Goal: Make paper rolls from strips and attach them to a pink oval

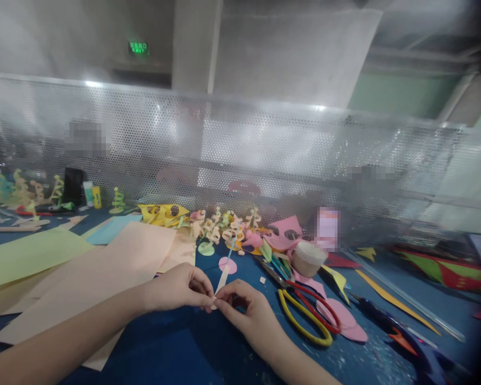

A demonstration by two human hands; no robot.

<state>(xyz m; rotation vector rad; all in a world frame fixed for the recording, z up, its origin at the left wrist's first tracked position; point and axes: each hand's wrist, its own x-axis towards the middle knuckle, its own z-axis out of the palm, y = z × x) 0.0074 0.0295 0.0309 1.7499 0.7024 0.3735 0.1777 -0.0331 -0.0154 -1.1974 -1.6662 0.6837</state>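
Both hands meet over the blue table at the centre, fingertips almost touching. My left hand (pixel 186 289) is closed in a pinch on the near end of a narrow pale paper strip (pixel 223 279). From the other side my right hand (pixel 246 307) pinches that same end. The strip points away from me toward a pink paper disc (pixel 227 264), with a thin light-blue stick (pixel 234 243) rising beyond it. Whether strip, disc and stick are joined I cannot tell. Red-and-yellow-handled scissors (pixel 304 310) lie just right of my right hand.
Large peach paper sheets (pixel 116 262) and a green sheet (pixel 32 254) cover the left. Curled paper pieces (pixel 212 227) stand along the back before a perforated metal partition (pixel 144 144). At right are a tape roll (pixel 308 259), pink cutouts (pixel 342 321) and a blue glue gun (pixel 401 331).
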